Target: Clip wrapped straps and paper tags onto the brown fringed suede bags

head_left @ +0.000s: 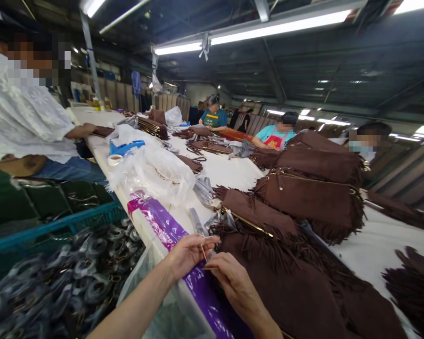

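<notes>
My hands are close together over a strip of purple plastic at the table's near edge. In my left hand, half-curled fingers hold a thin pale strand, which runs down toward my right hand. My right hand is closed in a pinch, with a slim brownish-gold edge at its fingertips; what it belongs to is hidden. Just right of my hands lie brown fringed bags, one with a gold zipper. More brown bags are piled behind them.
A teal crate of coiled dark straps with grey wrapping stands below left. Clear plastic bags, a blue tape dispenser and a tape roll lie on the white table. Several people work around it, one nearby at left.
</notes>
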Tool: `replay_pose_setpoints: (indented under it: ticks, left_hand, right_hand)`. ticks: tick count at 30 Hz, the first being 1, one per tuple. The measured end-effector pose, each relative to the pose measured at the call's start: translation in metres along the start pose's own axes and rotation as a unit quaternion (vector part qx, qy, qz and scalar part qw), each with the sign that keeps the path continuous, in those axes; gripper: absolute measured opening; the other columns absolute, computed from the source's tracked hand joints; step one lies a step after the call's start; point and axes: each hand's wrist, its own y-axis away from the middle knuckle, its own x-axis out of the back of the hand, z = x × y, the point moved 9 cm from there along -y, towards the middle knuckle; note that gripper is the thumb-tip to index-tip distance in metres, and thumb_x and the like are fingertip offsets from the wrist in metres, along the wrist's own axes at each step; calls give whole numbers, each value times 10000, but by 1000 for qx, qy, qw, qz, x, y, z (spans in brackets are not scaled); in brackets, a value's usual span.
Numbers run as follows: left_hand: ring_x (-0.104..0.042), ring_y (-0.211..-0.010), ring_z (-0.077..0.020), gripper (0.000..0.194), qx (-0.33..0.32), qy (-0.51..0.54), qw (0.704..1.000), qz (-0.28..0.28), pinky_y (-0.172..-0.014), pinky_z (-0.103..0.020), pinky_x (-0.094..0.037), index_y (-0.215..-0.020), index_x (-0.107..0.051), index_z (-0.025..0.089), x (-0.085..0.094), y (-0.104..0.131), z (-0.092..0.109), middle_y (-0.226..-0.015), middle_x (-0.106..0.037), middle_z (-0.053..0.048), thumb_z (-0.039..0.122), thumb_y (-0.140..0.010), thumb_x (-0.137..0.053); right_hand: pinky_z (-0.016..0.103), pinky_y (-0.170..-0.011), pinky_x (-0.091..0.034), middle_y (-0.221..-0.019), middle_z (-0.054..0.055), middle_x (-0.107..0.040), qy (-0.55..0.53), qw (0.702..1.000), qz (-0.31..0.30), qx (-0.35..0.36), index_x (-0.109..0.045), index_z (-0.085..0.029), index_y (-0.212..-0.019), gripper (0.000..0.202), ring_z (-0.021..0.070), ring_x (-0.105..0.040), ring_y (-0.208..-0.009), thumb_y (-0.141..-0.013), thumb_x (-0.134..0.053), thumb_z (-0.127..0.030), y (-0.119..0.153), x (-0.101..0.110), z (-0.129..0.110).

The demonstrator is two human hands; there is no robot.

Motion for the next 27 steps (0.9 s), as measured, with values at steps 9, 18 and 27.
replay_pose_setpoints:
  ticks: [9,18,27]
  left_hand:
    - [-614,-1069,-275,74,-95,-288,951,-60,-949,-352,-421,-707,-719,158,-28,14,7,-1080,-716,-110,230,-706,-735]
    - [-601,-763,-182,109,-278,-523,805,39,-715,-272,-466,-729,-736,191,-4,35,100,-799,-659,-54,234,-761,-642]
    - [-619,-919,-213,222,-226,-624,745,64,-854,-285,-456,-949,-728,205,33,50,128,-974,-705,-58,231,-794,-571]
  right_hand:
    - [262,-611,-385,-776,65,-663,216,974,44,-51,-623,-190,-895,255,215,-620,-685,-951,-378,-231,-7,-2,17]
    - [236,-644,-404,-732,-9,-627,-6,994,40,-98,-646,-205,-805,219,177,-575,-690,-934,-504,-310,-6,9,18]
    - [228,-625,-421,-700,-12,-566,-1,996,10,-84,-563,-213,-754,284,177,-549,-668,-940,-471,-406,-10,-5,35]
